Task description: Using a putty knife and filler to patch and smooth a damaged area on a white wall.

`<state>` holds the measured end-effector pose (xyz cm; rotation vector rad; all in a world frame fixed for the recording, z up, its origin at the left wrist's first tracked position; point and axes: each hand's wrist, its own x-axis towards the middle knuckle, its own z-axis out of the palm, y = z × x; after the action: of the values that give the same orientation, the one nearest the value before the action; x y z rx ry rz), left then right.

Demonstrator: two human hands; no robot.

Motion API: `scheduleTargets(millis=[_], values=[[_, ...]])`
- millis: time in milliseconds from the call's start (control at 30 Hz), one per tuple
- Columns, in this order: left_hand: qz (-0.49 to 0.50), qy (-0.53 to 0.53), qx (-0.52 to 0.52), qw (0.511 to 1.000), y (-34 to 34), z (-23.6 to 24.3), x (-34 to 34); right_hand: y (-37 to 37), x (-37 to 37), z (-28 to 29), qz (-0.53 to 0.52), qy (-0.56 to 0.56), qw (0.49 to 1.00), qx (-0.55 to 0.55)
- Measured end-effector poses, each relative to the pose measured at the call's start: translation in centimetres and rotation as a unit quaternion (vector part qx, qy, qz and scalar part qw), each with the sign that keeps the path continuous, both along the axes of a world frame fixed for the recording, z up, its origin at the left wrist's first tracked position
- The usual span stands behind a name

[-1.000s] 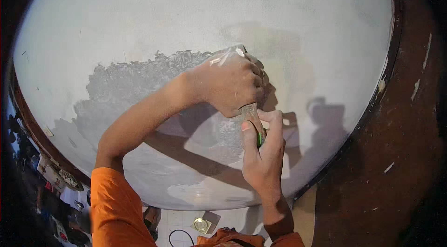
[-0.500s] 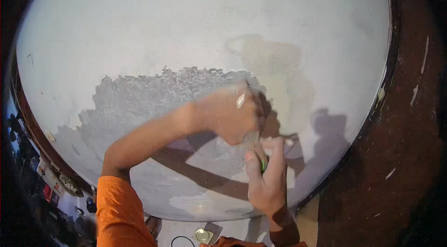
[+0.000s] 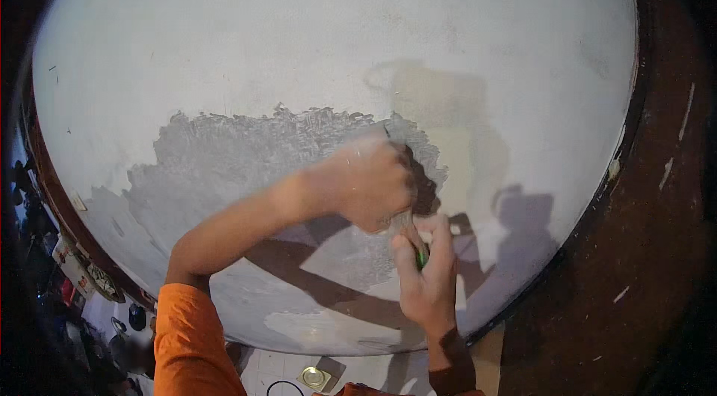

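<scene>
A green-ended hand tool (image 3: 407,230) is lying between the hands, at about 5 o'clock of the view's centre, its upper part being hidden, with the left hand (image 3: 367,181) curling round it in a fist and the right hand (image 3: 427,269) pinching its lower end from 5 o'clock. A rough-edged grey patch (image 3: 224,150) is spreading from the fist toward 9 and 10 o'clock on the pale surface (image 3: 299,30), while a brown area (image 3: 672,247) is standing at 3 to 4 o'clock and a yellowish square object (image 3: 314,377) is resting near 6 o'clock.
</scene>
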<state>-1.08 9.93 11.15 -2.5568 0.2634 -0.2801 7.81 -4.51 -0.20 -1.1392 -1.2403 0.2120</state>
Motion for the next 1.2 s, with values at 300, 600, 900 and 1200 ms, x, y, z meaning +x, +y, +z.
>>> scheduleTargets(millis=[300,600,900,1200], values=[[-0.078,-0.069,-0.07,0.992,0.7,-2.1,-0.2,-0.3,-1.3,0.0,0.025,0.05,0.998,-0.025],[-0.001,-0.01,-0.007,1.0,-0.9,0.6,-0.8,-1.1,-1.2,0.0,0.051,0.084,0.994,-0.039],[-0.03,-0.048,0.008,0.998,0.2,1.7,0.0,0.9,-0.2,0.9,-0.013,-0.02,0.999,0.038],[-0.008,-0.054,0.048,0.997,0.3,3.0,0.3,1.4,0.4,2.5,-0.015,-0.019,0.999,0.043]])
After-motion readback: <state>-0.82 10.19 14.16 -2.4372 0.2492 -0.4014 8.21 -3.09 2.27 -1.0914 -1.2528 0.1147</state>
